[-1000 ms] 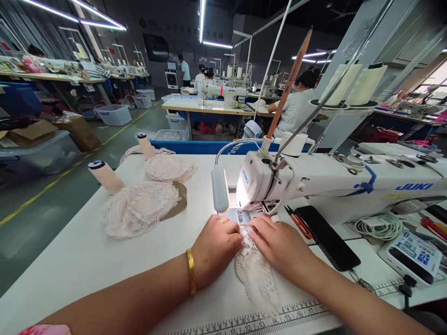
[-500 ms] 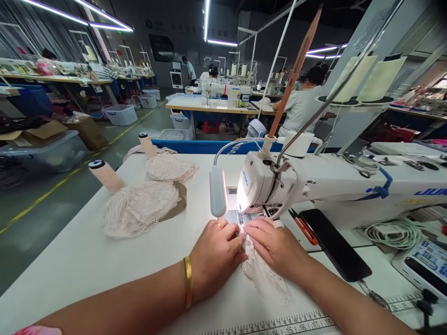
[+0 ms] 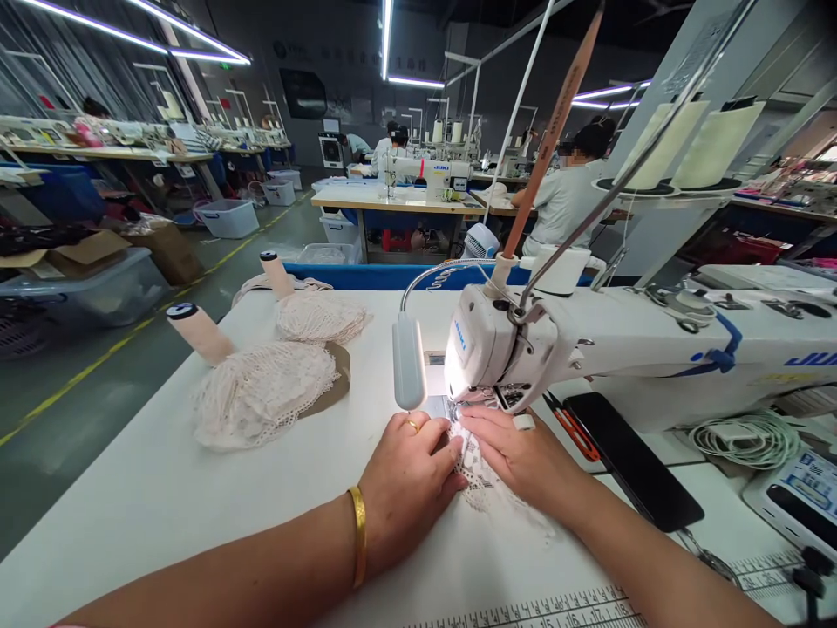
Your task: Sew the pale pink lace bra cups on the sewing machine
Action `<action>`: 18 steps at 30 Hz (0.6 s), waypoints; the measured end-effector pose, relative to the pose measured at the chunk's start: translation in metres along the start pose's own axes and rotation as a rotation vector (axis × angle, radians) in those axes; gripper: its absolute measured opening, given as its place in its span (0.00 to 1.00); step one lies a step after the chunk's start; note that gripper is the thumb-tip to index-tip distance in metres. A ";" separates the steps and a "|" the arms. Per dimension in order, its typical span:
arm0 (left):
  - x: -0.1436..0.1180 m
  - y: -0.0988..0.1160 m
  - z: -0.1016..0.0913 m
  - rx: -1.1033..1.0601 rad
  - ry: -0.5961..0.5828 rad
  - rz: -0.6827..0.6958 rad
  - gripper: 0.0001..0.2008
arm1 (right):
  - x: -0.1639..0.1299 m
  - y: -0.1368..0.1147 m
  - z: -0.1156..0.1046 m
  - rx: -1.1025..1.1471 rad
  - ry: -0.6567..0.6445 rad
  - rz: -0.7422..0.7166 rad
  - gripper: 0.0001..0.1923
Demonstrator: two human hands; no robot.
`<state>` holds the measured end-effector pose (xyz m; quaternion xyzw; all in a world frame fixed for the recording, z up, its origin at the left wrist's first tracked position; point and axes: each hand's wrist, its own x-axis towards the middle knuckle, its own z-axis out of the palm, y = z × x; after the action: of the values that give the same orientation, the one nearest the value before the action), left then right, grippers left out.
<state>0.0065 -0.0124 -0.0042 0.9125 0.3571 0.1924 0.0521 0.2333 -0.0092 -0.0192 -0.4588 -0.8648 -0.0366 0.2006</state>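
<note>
A person seated at a white sewing machine presses both hands flat on a piece of pale lace lying on the white table, its front end just under the machine's needle area. The left hand, with a ring on one finger and a gold bangle at the wrist, rests palm down on the left edge of the lace, fingers close together and laid flat rather than closed around anything. The right hand lies on the lace's right side in the same way, fingers stretched toward the presser foot, a white band on one finger; the two hands sit just beside each other with the lace showing between them. Whether the needle is in the fabric is hard to tell, as the lit spot beneath the machine head is small and glaring. A slim lamp hangs just left of the head. Two heaps of lace pieces lie to the left beside two thread cones. A black phone and red snips lie right of the hands. A printed ruler runs along the near table edge. A co-worker sits at another bench beyond
</note>
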 end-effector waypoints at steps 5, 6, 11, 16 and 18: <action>0.001 0.001 -0.001 0.023 -0.019 -0.011 0.08 | 0.001 -0.001 -0.001 0.030 -0.002 0.024 0.20; 0.001 0.001 -0.002 0.025 -0.018 -0.010 0.09 | 0.000 -0.001 -0.001 0.028 -0.001 0.026 0.20; 0.001 0.002 -0.002 0.044 0.005 -0.011 0.10 | 0.001 0.000 0.001 0.019 0.002 0.010 0.20; 0.004 0.000 0.000 0.016 0.002 -0.026 0.10 | 0.003 0.002 0.005 0.019 -0.003 0.034 0.20; 0.005 -0.002 0.000 0.008 0.000 -0.034 0.10 | 0.003 0.003 0.005 0.008 -0.001 0.048 0.20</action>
<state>0.0085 -0.0080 -0.0030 0.9065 0.3735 0.1902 0.0514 0.2329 -0.0037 -0.0226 -0.4789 -0.8536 -0.0283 0.2029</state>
